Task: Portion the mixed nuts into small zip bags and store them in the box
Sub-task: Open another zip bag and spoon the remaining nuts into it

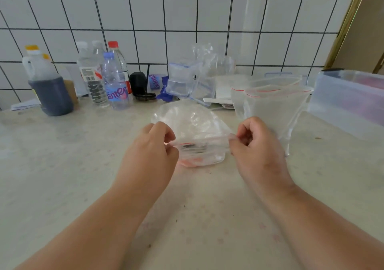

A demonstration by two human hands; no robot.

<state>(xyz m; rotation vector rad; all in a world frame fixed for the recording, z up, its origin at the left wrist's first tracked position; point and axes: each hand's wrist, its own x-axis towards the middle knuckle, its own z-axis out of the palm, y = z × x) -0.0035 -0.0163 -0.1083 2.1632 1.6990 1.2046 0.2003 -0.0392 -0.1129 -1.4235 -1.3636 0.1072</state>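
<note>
A small clear zip bag [200, 151] with a red strip sits on the counter between my hands, with a few dark and reddish pieces blurred inside. My left hand [153, 149] pinches its left top corner. My right hand [256, 145] pinches its right top corner, so the mouth is stretched between them. A crumpled clear plastic bag [187, 118] lies just behind it. Upright empty zip bags [272, 103] with red strips stand behind my right hand. A large translucent plastic box [349, 101] rests at the far right.
Along the tiled wall stand a dark-liquid jug [47, 87], several water bottles [113, 82], a black cap-like object [138, 82] and small stacked clear containers [182, 78]. The pale counter [62, 155] stretches toward me.
</note>
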